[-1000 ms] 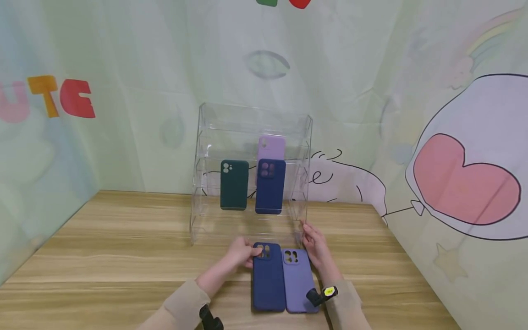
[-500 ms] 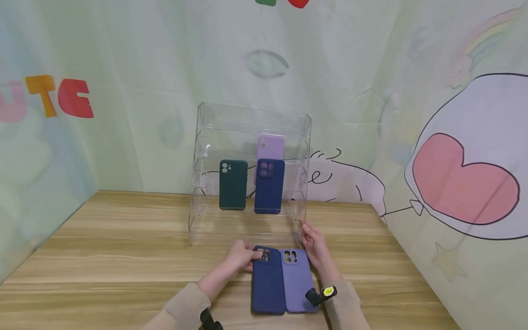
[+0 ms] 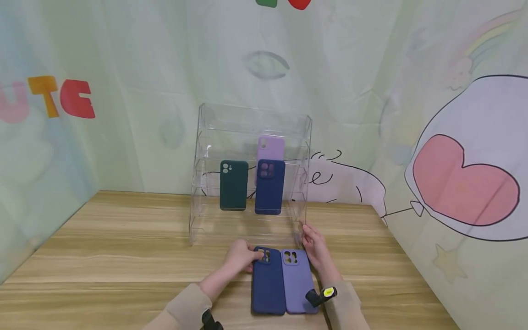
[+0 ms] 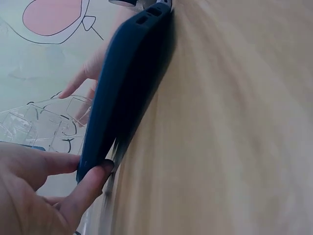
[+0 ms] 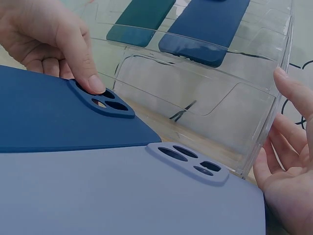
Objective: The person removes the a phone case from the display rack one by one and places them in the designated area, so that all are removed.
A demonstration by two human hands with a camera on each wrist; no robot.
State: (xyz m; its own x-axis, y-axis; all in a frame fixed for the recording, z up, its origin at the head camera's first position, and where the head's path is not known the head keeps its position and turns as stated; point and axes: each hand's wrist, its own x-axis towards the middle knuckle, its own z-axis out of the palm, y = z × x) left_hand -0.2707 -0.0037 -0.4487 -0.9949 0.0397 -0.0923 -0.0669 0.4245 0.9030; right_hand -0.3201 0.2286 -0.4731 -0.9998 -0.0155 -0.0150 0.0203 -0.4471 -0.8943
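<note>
My left hand (image 3: 240, 255) pinches the camera end of a navy phone case (image 3: 268, 291), its thumb over the lens cutouts. In the left wrist view, that end of the case (image 4: 105, 107) is tilted, with fingers (image 4: 63, 163) and thumb on either side. A lavender phone case (image 3: 298, 284) lies alongside, its long edge against the navy one. My right hand (image 3: 315, 245) holds the lower right side of a clear tiered display stand (image 3: 243, 123); the right wrist view shows its thumb and fingers at the side panel (image 5: 276, 112).
Upright in the stand are a dark green case (image 3: 233, 185), another navy case (image 3: 270, 188) and a pink-purple case (image 3: 271, 146) partly hidden behind it. Everything rests on a wood-grain table (image 3: 136, 229). A printed curtain (image 3: 144, 91) hangs behind.
The camera end of the navy case has shifted slightly toward me, and my left hand with it. My right hand stays at the stand, and the lavender case has not moved.
</note>
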